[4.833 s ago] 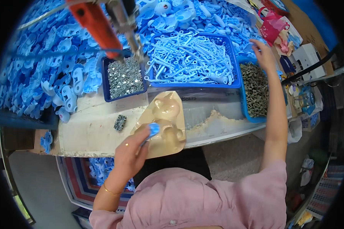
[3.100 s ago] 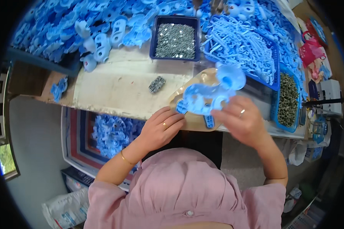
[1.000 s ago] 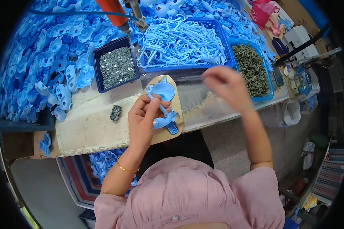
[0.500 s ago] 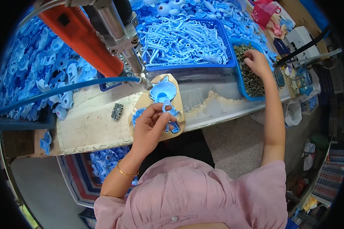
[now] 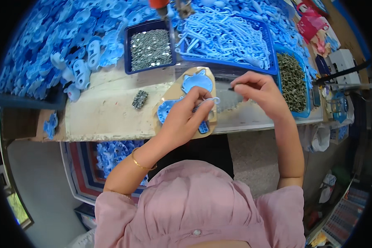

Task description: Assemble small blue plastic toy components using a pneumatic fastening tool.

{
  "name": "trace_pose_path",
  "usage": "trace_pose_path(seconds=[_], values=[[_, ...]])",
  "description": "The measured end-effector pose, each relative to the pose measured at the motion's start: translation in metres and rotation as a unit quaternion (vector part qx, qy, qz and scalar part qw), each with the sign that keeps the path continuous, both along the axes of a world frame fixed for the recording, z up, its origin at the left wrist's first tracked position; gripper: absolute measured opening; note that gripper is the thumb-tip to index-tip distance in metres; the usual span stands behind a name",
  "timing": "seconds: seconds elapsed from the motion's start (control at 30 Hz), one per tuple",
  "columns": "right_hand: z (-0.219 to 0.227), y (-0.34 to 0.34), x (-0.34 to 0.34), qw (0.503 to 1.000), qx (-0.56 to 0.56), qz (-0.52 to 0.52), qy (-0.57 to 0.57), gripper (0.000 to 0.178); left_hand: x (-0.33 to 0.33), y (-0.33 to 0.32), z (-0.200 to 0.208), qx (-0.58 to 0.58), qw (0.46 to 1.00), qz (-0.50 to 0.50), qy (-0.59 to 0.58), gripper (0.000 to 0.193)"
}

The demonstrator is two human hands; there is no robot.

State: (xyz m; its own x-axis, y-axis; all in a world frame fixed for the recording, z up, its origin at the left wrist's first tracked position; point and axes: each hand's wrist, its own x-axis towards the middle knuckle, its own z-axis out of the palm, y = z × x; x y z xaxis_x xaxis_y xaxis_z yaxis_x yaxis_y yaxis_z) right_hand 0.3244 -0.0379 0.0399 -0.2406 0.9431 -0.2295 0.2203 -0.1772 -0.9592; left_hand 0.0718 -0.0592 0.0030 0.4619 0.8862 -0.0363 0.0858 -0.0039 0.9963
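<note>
My left hand [image 5: 187, 113] is closed on a slim light-blue plastic rod, whose ring end [image 5: 215, 100] sticks out to the right past the fingertips. Its wrist lies over a tan holder board [image 5: 174, 89] on the table. Set in that board are a blue shell with two small ears [image 5: 197, 82] and another blue shell [image 5: 165, 110], partly hidden by my left hand. To the right, my right hand [image 5: 262, 96] is raised above the table, thumb and fingers pinching a small dark piece [image 5: 231, 89]. Its exact kind is too small to make out.
A light-blue basket of small brownish pieces [image 5: 307, 106] stands at the right. Behind the board are a blue basket of rods [image 5: 273, 53] and a dark tray of shiny bits [image 5: 127, 53]. Blue parts [image 5: 66, 37] heap at left; an orange-and-metal tool [image 5: 160, 5] hangs above.
My right hand has left the basket of small pieces and moved left toward the left hand, now pinching a dark piece. The rod's ring end now points right. The whole view has shifted.
</note>
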Motion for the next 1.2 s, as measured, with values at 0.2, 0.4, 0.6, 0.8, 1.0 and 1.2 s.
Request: trace_pose_path(seconds=[0.2,0.4,0.6,0.8,1.0,1.2], values=[[0.005,0.001,-0.038,0.997,-0.040,0.050,0.033,0.020,-0.008,0.000,-0.002,0.027,0.997,0.008,0.071,0.026],[0.005,-0.002,-0.052,0.998,-0.019,0.056,-0.020,0.018,-0.009,-0.002,0.000,0.061,0.992,0.026,0.112,0.028],[0.012,-0.012,-0.068,0.981,0.092,0.059,-0.158,0.013,-0.008,-0.007,-0.003,0.188,0.952,0.062,0.235,0.029],[0.010,-0.004,-0.054,0.988,-0.092,0.125,-0.022,0.017,-0.023,-0.008,-0.002,0.085,0.989,-0.023,0.116,0.026],[-0.002,-0.018,-0.068,0.993,-0.023,0.117,-0.009,0.020,-0.039,-0.010,0.009,0.008,0.993,-0.038,0.109,0.021],[-0.021,-0.011,-0.072,0.997,-0.034,0.057,-0.038,0.021,-0.063,-0.018,0.001,0.328,0.908,0.088,0.245,0.048]])
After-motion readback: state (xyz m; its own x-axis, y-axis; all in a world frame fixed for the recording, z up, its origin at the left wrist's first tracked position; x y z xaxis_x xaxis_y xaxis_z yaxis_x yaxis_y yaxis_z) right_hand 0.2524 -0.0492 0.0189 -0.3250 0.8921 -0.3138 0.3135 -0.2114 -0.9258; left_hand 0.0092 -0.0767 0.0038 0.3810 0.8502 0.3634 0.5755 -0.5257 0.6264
